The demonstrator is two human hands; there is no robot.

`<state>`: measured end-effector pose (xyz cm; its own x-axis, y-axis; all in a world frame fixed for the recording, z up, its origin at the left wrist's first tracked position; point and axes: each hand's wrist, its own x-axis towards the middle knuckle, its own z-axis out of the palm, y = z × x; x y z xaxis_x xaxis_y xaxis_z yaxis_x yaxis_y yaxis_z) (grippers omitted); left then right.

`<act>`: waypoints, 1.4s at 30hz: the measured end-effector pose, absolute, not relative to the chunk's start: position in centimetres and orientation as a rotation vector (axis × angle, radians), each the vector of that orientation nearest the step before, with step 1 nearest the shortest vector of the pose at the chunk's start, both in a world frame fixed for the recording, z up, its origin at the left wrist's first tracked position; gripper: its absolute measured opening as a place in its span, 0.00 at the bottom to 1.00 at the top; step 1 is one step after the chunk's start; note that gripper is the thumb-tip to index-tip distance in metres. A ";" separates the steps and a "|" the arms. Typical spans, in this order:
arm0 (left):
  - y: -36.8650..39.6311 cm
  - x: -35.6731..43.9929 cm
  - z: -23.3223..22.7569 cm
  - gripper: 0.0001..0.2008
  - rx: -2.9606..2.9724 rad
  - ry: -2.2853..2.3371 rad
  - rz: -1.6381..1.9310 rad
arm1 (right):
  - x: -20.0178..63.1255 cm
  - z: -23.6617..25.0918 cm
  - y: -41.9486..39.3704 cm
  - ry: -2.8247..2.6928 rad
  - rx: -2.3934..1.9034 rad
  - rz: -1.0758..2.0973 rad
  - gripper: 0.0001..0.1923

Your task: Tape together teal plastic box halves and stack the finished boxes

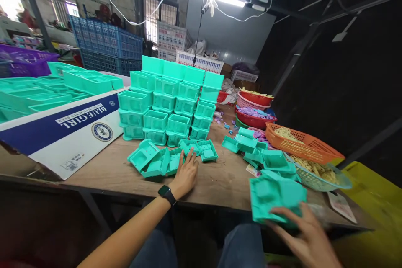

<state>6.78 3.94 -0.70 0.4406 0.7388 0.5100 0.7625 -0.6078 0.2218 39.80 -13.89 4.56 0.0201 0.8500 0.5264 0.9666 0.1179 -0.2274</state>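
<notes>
Our left hand (186, 174) flat on wooden table (220, 180), fingers spread, touching loose teal plastic tray pieces (163, 161). Our right hand (306, 238) half open, fingers gripping teal plastic moulded shell (274, 194) at table edge. Beyond right hand: orange mesh basket (301, 144), clear basket (323, 176), both holding yellowish small parts.

Head camera looks forward and down, seemingly close over the table (220, 184).

Stacked teal plastic boxes (171, 100) behind loose teal plastic shells (163, 160) on the wooden table (220, 180); printed cardboard carton (67, 132) left, orange plastic basket (303, 144) right.
</notes>
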 end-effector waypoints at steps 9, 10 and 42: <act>-1.2 9.1 -0.8 0.10 -2.812 -1.307 -1.145 | 29.8 3.0 1.0 -1.710 -1.553 0.522 0.43; -1.7 9.4 -0.8 0.12 -2.877 -1.264 -1.157 | 29.9 2.8 1.7 -1.596 -1.526 0.580 0.46; 1.7 9.9 1.7 0.26 -2.769 -2.160 -1.512 | 45.7 9.3 -0.4 -1.456 -1.988 -0.451 0.32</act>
